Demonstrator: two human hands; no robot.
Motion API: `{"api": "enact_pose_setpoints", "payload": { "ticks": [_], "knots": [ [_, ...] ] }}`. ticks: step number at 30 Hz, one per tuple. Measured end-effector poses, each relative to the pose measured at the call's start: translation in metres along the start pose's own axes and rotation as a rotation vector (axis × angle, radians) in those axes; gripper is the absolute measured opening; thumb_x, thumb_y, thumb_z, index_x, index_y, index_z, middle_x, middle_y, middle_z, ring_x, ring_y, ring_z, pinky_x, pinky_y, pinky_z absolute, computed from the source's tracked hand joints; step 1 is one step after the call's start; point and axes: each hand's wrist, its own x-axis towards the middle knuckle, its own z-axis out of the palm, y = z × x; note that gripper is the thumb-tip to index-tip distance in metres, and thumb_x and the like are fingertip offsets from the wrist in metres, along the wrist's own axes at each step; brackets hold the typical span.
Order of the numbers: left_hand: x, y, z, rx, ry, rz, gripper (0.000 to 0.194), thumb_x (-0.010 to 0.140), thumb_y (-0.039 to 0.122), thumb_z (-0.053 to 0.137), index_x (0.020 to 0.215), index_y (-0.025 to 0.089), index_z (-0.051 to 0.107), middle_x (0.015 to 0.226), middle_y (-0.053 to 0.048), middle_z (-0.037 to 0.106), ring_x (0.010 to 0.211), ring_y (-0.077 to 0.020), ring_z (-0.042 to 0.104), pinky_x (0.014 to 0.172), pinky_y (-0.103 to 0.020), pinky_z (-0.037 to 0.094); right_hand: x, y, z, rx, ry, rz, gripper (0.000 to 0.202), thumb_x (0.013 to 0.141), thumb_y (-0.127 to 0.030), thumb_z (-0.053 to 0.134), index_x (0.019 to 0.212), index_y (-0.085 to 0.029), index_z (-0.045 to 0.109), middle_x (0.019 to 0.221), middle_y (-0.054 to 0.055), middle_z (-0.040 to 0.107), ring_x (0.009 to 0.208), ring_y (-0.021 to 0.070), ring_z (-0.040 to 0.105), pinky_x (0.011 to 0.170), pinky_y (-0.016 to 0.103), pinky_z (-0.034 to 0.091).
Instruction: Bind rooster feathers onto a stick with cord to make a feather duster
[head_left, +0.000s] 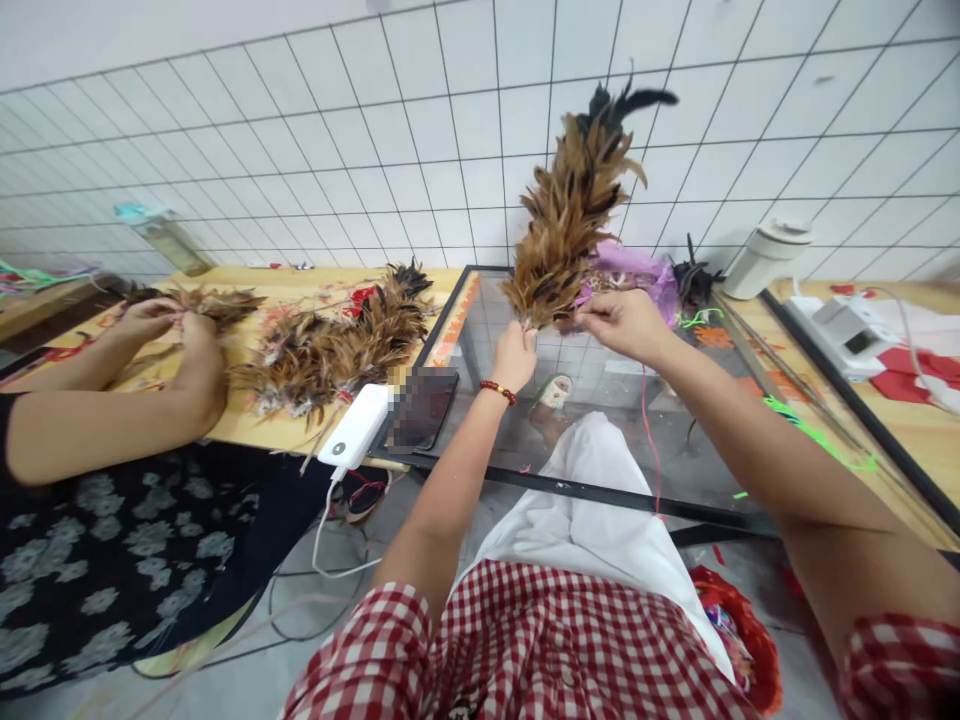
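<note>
A long bundle of brown feathers with black tips (574, 210) stands upright and tilted right above the glass tabletop (600, 420). My left hand (516, 355) is closed round its bound lower end. To the right of that end, the thumb and fingers of my right hand (628, 322) are pinched together close to the lowest feathers. A thin pink thread (649, 430) hangs from beneath my right hand and crosses the glass toward its front edge. The fingertips partly hide where the thread runs up to the bundle.
On the left, a co-worker's hands (169, 318) work on feathers. Finished-looking feather bundles (337, 345) lie between us. A white power bank (356, 425) and a phone (431, 410) sit by the glass. Behind are a purple bag (637, 270), black feathers (696, 280) and a white cup (769, 260).
</note>
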Motion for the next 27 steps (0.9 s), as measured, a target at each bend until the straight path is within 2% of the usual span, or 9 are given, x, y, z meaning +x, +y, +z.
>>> {"api": "enact_pose_setpoints", "payload": {
  "ticks": [4, 8, 11, 14, 17, 20, 22, 24, 27],
  "knots": [
    [-0.018, 0.025, -0.006, 0.175, -0.123, -0.038, 0.021, 0.105, 0.020, 0.047, 0.113, 0.010, 0.064, 0.122, -0.027, 0.076, 0.122, -0.0332, 0.073, 0.096, -0.037, 0.052, -0.012, -0.031, -0.022, -0.551, -0.062, -0.264, 0.032, 0.094, -0.023, 0.052, 0.097, -0.016, 0.082, 0.098, 0.013, 0.079, 0.082, 0.0223, 0.067, 0.061, 0.034, 0.022],
    [-0.037, 0.033, -0.014, 0.360, -0.221, 0.040, 0.031, 0.104, 0.023, 0.044, 0.123, 0.007, 0.062, 0.114, -0.030, 0.076, 0.115, -0.0376, 0.076, 0.089, -0.041, 0.054, 0.001, -0.049, -0.027, -0.676, -0.117, -0.309, 0.036, 0.095, -0.018, 0.048, 0.105, -0.014, 0.083, 0.101, 0.015, 0.077, 0.081, 0.0230, 0.064, 0.062, 0.035, 0.019],
    [-0.053, 0.040, -0.026, 0.565, -0.280, 0.244, 0.036, 0.105, 0.024, 0.038, 0.128, 0.006, 0.060, 0.111, -0.028, 0.076, 0.111, -0.0391, 0.077, 0.085, -0.042, 0.055, 0.021, -0.049, -0.024, -0.632, -0.130, -0.341, 0.037, 0.097, -0.022, 0.050, 0.113, -0.017, 0.084, 0.109, 0.014, 0.078, 0.087, 0.0252, 0.065, 0.063, 0.035, 0.021],
    [-0.069, 0.048, -0.040, 0.742, -0.304, 0.430, 0.042, 0.106, 0.020, 0.028, 0.128, 0.007, 0.061, 0.112, -0.025, 0.074, 0.107, -0.0377, 0.078, 0.080, -0.039, 0.054, 0.034, -0.047, -0.016, -0.548, -0.169, -0.362, 0.031, 0.095, -0.026, 0.058, 0.109, -0.023, 0.085, 0.113, 0.009, 0.080, 0.093, 0.0250, 0.065, 0.067, 0.033, 0.028],
    [-0.082, 0.052, -0.050, 0.821, -0.259, 0.489, 0.050, 0.106, 0.018, 0.021, 0.135, 0.007, 0.060, 0.109, -0.025, 0.073, 0.104, -0.0354, 0.078, 0.075, -0.037, 0.052, 0.040, -0.049, -0.006, -0.426, -0.218, -0.294, 0.020, 0.088, -0.022, 0.069, 0.096, -0.026, 0.087, 0.104, 0.005, 0.082, 0.094, 0.0234, 0.066, 0.072, 0.032, 0.034],
    [-0.089, 0.048, -0.060, 0.856, -0.178, 0.507, 0.057, 0.105, 0.016, 0.022, 0.155, 0.008, 0.048, 0.110, -0.025, 0.073, 0.100, -0.0323, 0.077, 0.072, -0.035, 0.051, 0.045, -0.053, 0.002, -0.229, -0.264, -0.188, 0.008, 0.082, -0.020, 0.079, 0.083, -0.024, 0.086, 0.088, 0.004, 0.081, 0.086, 0.0216, 0.067, 0.072, 0.032, 0.038],
    [-0.089, 0.042, -0.069, 0.896, -0.179, 0.543, 0.061, 0.103, 0.015, 0.025, 0.161, 0.010, 0.043, 0.112, -0.025, 0.073, 0.100, -0.0319, 0.077, 0.072, -0.036, 0.051, 0.049, -0.049, 0.003, -0.047, -0.273, -0.145, 0.005, 0.078, -0.019, 0.083, 0.075, -0.023, 0.085, 0.080, 0.003, 0.078, 0.081, 0.0200, 0.067, 0.076, 0.033, 0.044],
    [-0.086, 0.035, -0.081, 0.939, -0.233, 0.593, 0.061, 0.100, 0.013, 0.030, 0.159, 0.011, 0.047, 0.116, -0.024, 0.074, 0.102, -0.0325, 0.076, 0.074, -0.037, 0.052, 0.053, -0.035, -0.004, 0.110, -0.309, -0.085, 0.005, 0.074, -0.018, 0.085, 0.070, -0.021, 0.083, 0.076, 0.002, 0.077, 0.076, 0.0184, 0.068, 0.080, 0.034, 0.049],
    [-0.079, 0.020, -0.104, 0.905, -0.292, 0.578, 0.056, 0.100, 0.016, 0.038, 0.153, 0.016, 0.055, 0.117, -0.019, 0.077, 0.104, -0.0302, 0.076, 0.080, -0.036, 0.054, 0.049, 0.008, -0.025, 0.190, -0.378, 0.108, 0.006, 0.067, -0.019, 0.088, 0.068, -0.019, 0.082, 0.073, 0.004, 0.077, 0.069, 0.0181, 0.066, 0.077, 0.037, 0.054]
  ]
}}
